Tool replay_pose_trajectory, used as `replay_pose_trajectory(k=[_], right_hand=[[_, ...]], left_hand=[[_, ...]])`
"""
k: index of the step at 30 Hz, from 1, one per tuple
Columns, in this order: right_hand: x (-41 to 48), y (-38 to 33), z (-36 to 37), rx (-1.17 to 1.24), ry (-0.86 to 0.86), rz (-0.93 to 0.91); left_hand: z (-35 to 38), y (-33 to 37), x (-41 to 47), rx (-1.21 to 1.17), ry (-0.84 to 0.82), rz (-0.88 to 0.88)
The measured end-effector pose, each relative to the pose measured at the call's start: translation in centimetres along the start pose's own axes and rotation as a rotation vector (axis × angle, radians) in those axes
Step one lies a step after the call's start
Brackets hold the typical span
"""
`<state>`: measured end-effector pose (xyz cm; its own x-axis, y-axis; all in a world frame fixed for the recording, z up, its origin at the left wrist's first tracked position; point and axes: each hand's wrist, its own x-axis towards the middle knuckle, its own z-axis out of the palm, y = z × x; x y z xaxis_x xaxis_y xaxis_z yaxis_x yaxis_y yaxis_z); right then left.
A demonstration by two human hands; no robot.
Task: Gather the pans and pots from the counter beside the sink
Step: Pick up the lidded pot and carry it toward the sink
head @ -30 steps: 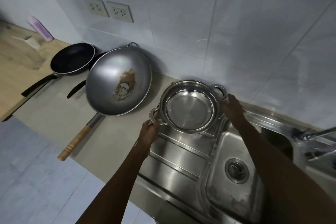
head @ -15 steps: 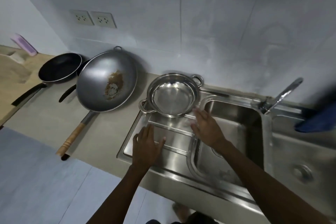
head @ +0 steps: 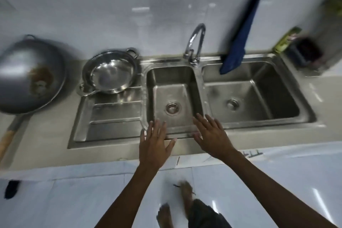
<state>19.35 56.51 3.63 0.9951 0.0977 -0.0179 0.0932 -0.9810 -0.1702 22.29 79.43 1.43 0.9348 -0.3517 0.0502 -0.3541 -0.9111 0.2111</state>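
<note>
Both hands hang empty over the near edge of the sink: the left hand (head: pixel 154 144) with fingers spread flat above the front rim of the left basin (head: pixel 173 102), the right hand (head: pixel 212 135) likewise splayed just beside it, near the divider between the two basins. Neither touches a pan or pot. The steel two-handled pot (head: pixel 111 74) stands tilted at the far end of the ribbed drainboard (head: pixel 111 116), its rim propped toward the tiled wall, probably so it can drain and dry. To its left, on the desk (head: pixel 46 144), the large grey wok (head: pixel 27 79) leans the same way, a brown stain in its bowl, its wooden handle (head: pixel 6 141) pointing down toward the desk's front edge; it is blurred and partly cut off by the frame. A curved tap (head: pixel 194 42) rises behind the basins, and a blue cloth (head: pixel 238 46) hangs down the wall to the rim of the right basin (head: pixel 259 94). Judging by this, nothing is gathered yet: the cookware sits well apart from the hands, off to the left, so the next reach would have to go leftward, with the wok likely needing a grip on its handle.
</note>
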Motion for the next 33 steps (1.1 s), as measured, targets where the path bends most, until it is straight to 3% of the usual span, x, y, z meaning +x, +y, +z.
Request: replay_pose_trajectory(k=[9, 20, 31, 33], right_hand=[[-13.9, 18.4, -4.2, 0.077, 0.140, 0.309], [-30.4, 46.5, -12.7, 0.040, 0.264, 0.582], [-37.4, 72.7, -17.0, -0.033, 0.281, 0.815], [-38.1, 78.3, -17.7, 0.003, 0.281, 0.873]], left_hand=[[3.9, 23.1, 3.8, 0.014, -0.105, 0.291], [8.7, 62.5, 7.4, -0.110, -0.104, 0.584], [15.4, 88.3, 18.5, -0.085, -0.079, 0.770], [17.4, 93.8, 21.5, -0.081, -0.139, 0.777]])
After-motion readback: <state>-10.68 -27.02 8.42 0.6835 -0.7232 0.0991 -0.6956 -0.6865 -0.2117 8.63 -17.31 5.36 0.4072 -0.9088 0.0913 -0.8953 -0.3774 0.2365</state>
